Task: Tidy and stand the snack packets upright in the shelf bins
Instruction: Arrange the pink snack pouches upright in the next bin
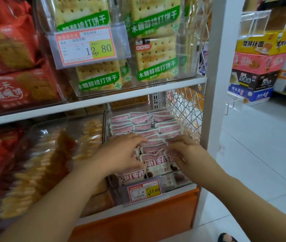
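Hands first: left hand (121,152) has its fingers laid over the top edges of a bunch of pink packets (153,158) with the thumb hooked in front, so it's gripping them. Right hand (186,154) is curled in from the other side and pinches the packets at the right of the same row.

They're all in a clear bin (106,126) on the lower shelf (95,217). Rows further back stand on edge, sealed tops up, long edges running left to right. The front few lean back and show their faces. The writing is half covered by fingers; I can only make out "零食".

Price tag (144,190) on the bin front says 17.60; the small print is too blurry to read. The bin above holds cracker packs (156,58) with green bands reading 木糖醇梳打饼干 and a tag (85,47) saying 12.80. Red packets (16,84) on the left are smeared and cut off by the frame.
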